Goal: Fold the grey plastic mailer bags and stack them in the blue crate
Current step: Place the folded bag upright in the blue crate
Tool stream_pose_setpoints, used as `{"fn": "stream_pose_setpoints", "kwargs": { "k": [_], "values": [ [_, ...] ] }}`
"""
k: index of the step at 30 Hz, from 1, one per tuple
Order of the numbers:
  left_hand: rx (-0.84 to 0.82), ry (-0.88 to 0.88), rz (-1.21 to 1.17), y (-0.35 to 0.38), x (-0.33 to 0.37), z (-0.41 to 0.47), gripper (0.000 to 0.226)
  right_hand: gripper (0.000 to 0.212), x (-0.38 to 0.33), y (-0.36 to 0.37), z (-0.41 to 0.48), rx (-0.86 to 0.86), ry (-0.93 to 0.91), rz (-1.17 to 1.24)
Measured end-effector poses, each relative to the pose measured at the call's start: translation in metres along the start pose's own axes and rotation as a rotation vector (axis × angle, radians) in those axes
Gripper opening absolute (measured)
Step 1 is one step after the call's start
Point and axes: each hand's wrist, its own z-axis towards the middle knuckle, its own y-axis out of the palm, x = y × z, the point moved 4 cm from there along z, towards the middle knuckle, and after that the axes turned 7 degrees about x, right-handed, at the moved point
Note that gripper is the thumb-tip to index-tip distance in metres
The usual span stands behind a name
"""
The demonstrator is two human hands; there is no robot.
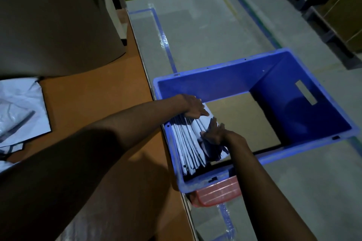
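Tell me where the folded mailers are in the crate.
Head view: the folded mailers stand on edge along the blue crate wall nearest the table, left hand on their far end, right hand pressing their open side.

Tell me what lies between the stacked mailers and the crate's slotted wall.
In the head view: the right hand against the folded mailers, then bare brown cardboard sheet on the blue crate floor.
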Motion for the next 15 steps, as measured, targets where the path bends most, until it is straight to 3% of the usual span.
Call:
{"fn": "stream_pose_setpoints", "kwargs": {
  "k": [4,10,12,15],
  "values": [
    [0.046,-0.002,-0.048,-0.005,0.005,-0.001,0.063,0.078,-0.005,-0.002,-0.006,-0.005,0.036,0.077],
    [0.061,0.035,-0.138,-0.004,0.006,0.015,0.063,0.114,-0.005,-0.007,-0.014,0.004,-0.006,0.162],
    [0.052,0.076,-0.124,0.010,-0.007,0.039,0.072,0.120,-0.003,-0.009,-0.015,0.006,0.004,0.217],
    [0.110,0.074,-0.161,0.019,-0.015,0.051,0.064,0.121,-0.003,-0.009,-0.012,-0.008,0.017,0.295]
  ]
}}
